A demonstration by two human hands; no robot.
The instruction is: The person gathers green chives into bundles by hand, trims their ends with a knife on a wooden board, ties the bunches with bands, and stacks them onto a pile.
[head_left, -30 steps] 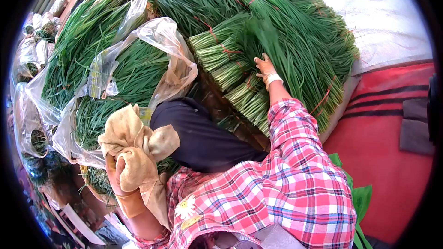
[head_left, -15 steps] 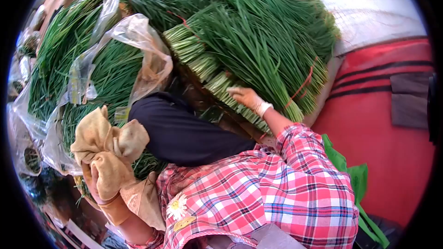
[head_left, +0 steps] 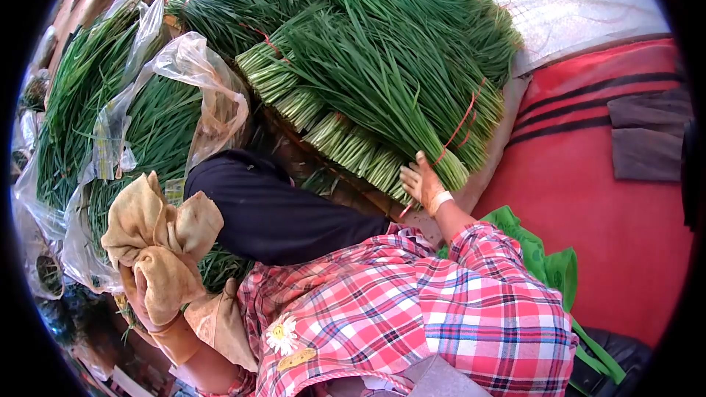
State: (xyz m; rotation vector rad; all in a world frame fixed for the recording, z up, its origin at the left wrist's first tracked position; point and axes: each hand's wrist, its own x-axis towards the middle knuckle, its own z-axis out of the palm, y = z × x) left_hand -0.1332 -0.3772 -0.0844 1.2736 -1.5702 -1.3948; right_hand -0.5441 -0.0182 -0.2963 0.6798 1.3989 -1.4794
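And now the right hand has shifted beside the stalk end of the green bundle lying on the pile, fingers apart, leaving it ungripped, while cloth obscures the left hand's grip.

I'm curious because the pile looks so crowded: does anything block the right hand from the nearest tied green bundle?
Nothing visible stands between the right hand and that green bundle. Its fingers are right beside the pale stem ends, though whether they touch is hard to tell.
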